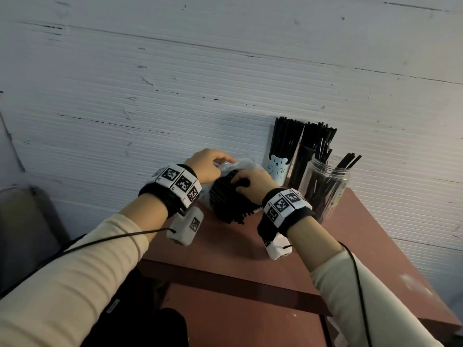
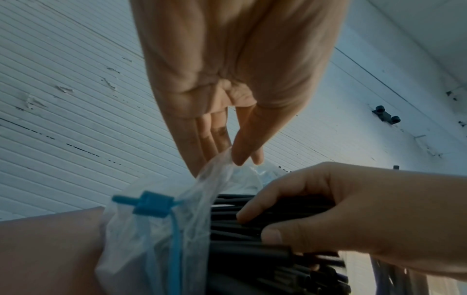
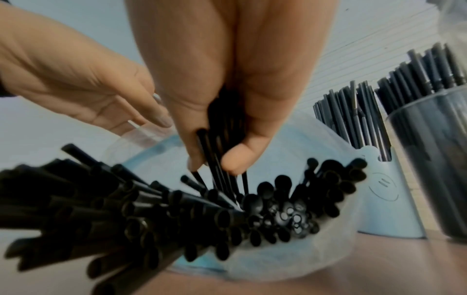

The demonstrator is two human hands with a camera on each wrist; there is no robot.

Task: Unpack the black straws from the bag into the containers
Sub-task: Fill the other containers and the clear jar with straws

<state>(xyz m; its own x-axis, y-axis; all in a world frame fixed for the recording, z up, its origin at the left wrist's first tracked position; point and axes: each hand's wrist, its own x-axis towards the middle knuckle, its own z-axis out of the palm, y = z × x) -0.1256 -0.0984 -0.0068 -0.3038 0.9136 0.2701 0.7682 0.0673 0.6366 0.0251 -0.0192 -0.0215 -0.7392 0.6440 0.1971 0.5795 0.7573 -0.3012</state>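
Observation:
A clear plastic bag with a blue zip tie lies on the brown table, full of black straws. My left hand pinches the bag's open edge between thumb and fingers. My right hand reaches into the bag and grips a small bunch of straws between thumb and fingers. Behind them stand a pale blue bear cup, a dark tall cup and a clear jar, each holding straws.
A white ribbed wall runs right behind the table. The table's left edge drops off near my left wrist. Cables trail from both wrist units over my cream sleeves.

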